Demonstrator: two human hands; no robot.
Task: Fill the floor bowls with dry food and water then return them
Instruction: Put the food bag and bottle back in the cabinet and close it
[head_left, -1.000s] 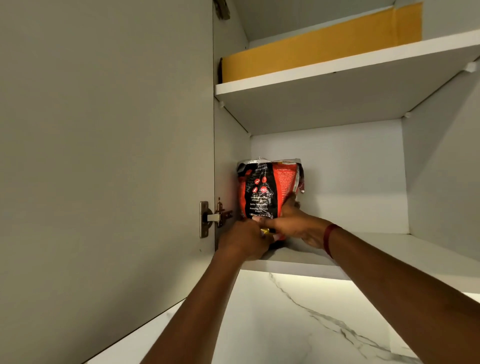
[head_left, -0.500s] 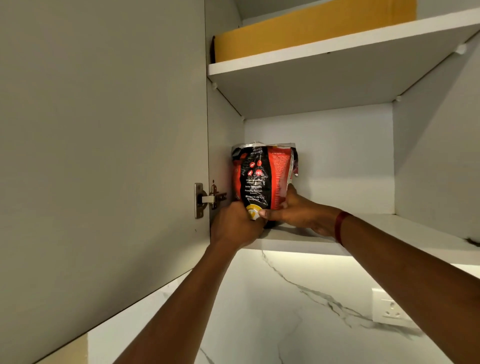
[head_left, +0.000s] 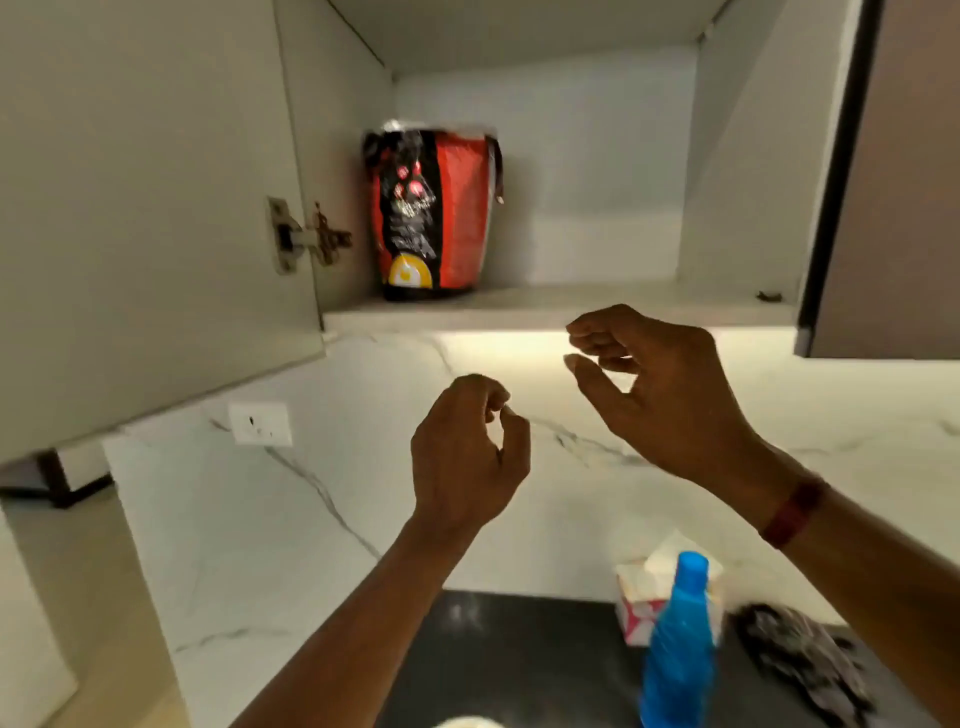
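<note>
A red and black bag of dry food (head_left: 434, 213) stands upright at the left end of the wall cupboard's bottom shelf (head_left: 597, 306). Both hands hang in the air below the shelf, apart from the bag. My left hand (head_left: 467, 452) has loosely curled fingers and holds nothing. My right hand (head_left: 654, 384), to the right and slightly higher, is also loosely curled and empty. A pale rim of what may be a bowl (head_left: 467, 722) peeks in at the bottom edge.
The cupboard's left door (head_left: 145, 208) stands open beside the bag; a brown door (head_left: 893, 176) is at the right. On the dark counter (head_left: 519, 660) stand a blue bottle (head_left: 678, 639), a tissue box (head_left: 644, 597) and a dark cloth (head_left: 800, 660). A wall socket (head_left: 260, 423) sits on the marble backsplash.
Both hands let go of the food bag and dropped below the shelf. The bag now stands alone on the shelf. The view tilted down, bringing the counter into sight.
</note>
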